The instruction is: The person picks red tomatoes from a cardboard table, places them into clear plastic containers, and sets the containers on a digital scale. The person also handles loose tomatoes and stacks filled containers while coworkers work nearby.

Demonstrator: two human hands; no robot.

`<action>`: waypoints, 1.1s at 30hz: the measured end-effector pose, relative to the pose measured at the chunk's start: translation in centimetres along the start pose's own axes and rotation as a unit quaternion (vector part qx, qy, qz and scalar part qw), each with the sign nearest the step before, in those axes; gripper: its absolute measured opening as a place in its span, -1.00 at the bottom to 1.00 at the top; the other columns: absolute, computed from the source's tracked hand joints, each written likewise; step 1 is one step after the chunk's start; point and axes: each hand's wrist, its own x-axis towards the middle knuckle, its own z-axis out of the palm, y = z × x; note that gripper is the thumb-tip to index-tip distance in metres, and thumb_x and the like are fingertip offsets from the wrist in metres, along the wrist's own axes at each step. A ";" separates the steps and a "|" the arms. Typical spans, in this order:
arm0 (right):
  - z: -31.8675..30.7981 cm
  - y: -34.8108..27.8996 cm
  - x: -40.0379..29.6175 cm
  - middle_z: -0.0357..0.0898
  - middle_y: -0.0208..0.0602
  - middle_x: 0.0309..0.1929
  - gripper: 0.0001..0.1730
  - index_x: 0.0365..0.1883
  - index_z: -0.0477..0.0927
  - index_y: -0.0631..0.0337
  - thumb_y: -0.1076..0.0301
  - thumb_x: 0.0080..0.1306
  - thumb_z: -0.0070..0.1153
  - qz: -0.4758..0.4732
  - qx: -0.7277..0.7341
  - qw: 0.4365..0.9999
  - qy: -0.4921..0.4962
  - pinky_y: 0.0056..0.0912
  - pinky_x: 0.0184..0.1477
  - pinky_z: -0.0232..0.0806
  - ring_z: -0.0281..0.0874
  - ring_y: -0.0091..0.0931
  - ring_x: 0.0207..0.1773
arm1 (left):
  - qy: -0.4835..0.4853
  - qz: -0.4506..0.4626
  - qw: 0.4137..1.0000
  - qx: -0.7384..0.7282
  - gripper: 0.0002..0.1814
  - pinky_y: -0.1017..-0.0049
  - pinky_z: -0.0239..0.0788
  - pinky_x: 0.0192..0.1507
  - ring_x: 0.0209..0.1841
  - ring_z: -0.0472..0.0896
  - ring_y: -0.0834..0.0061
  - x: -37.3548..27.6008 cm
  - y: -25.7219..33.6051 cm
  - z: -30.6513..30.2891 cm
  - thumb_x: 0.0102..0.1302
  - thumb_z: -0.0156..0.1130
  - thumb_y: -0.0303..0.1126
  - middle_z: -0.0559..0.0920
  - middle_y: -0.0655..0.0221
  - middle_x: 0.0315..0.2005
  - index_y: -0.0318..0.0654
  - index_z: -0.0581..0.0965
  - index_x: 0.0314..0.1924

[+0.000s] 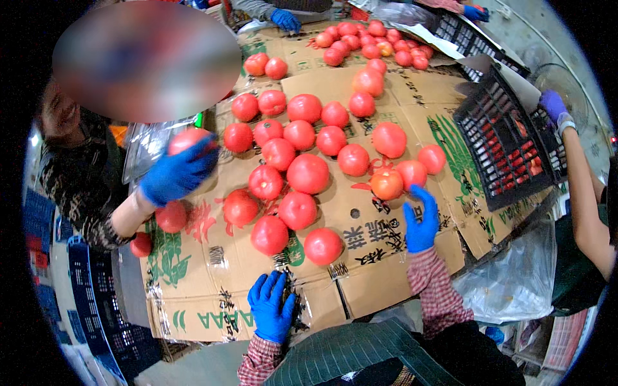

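Observation:
My left hand [273,306], in a blue glove, rests palm down on the near edge of the flattened cardboard [386,284], with nothing in it. My right hand [421,219], also gloved in blue, is raised with thumb and fingers apart, just below an orange-red tomato [386,184] and a red tomato [412,173]; its fingertip is close to the red one, and contact is unclear. Several red tomatoes lie spread over the middle of the cardboard. Nearest to my left hand are a large tomato [323,246] and another tomato [270,235].
At left, a person's blue-gloved hand [178,173] holds a tomato. At right, a person's purple-gloved hand [553,105] is at a black plastic crate [502,140]. Another blue-gloved hand [286,20] is at the far edge, near a tomato pile [372,42]. Clear plastic [512,275] hangs lower right.

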 end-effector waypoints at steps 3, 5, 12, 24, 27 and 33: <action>2.7 -4.8 -2.5 0.34 -0.19 -0.05 -0.46 -0.02 0.34 0.21 0.49 -0.04 0.15 -0.084 -0.028 0.975 -0.204 -0.36 0.01 0.18 0.32 -0.35 -0.03 | 0.002 0.005 1.000 -0.026 -0.46 0.27 0.09 0.05 0.03 0.25 0.14 -1.5 -0.8 -0.7 -0.06 0.23 -0.25 0.37 0.25 -0.01 -0.13 0.40 0.00; 4.9 -6.2 -3.9 0.29 -0.15 -0.01 -0.38 0.00 0.33 0.20 0.43 -0.09 0.22 -0.124 -0.039 0.947 -0.295 -0.35 0.02 0.18 0.31 -0.30 -0.02 | -0.014 0.014 1.000 -0.012 -0.44 0.27 0.09 0.05 0.04 0.25 0.14 -2.3 0.1 -1.6 -0.07 0.24 -0.23 0.37 0.25 -0.01 -0.13 0.39 0.01; 7.9 -7.3 -4.2 0.25 -0.14 0.01 -0.23 0.02 0.29 0.14 0.27 -0.21 0.32 -0.073 -0.025 0.919 -0.387 -0.27 0.07 0.15 0.26 -0.24 0.01 | -0.031 0.004 0.999 0.040 -0.45 0.29 0.11 0.00 0.01 0.29 0.17 -3.3 -1.4 -0.5 -0.03 0.20 -0.26 0.37 0.21 -0.02 -0.15 0.37 0.03; 10.2 -4.1 4.1 0.24 -0.12 0.02 -0.33 0.05 0.26 0.12 0.29 -0.07 0.20 -0.176 -0.114 0.921 -0.329 -0.21 0.10 0.10 0.21 -0.22 0.07 | -0.015 -0.022 0.997 0.078 -0.50 0.33 0.14 -0.04 -0.03 0.33 0.24 -3.5 -1.3 -0.3 -0.03 0.18 -0.31 0.39 0.26 -0.03 -0.14 0.40 0.00; 13.5 -4.4 5.8 0.22 -0.11 0.06 -0.26 0.09 0.23 0.07 0.29 -0.11 0.22 -0.220 -0.160 0.876 -0.398 -0.22 0.15 0.08 0.17 -0.22 0.12 | -0.011 -0.007 0.997 0.078 -0.51 0.33 0.14 -0.04 -0.04 0.34 0.25 -3.1 -1.2 -0.3 -0.03 0.18 -0.31 0.40 0.27 -0.04 -0.13 0.41 -0.01; 14.7 -4.2 8.8 0.15 -0.17 0.15 -0.12 0.18 0.11 0.04 0.27 -0.12 0.27 -0.028 0.112 0.858 -0.500 -0.17 0.13 0.13 0.14 -0.24 0.17 | 0.003 -0.023 0.998 0.066 -0.55 0.30 0.18 -0.06 -0.07 0.36 0.19 -3.2 -0.8 -0.4 -0.08 0.20 -0.40 0.43 0.20 -0.11 -0.18 0.44 -0.09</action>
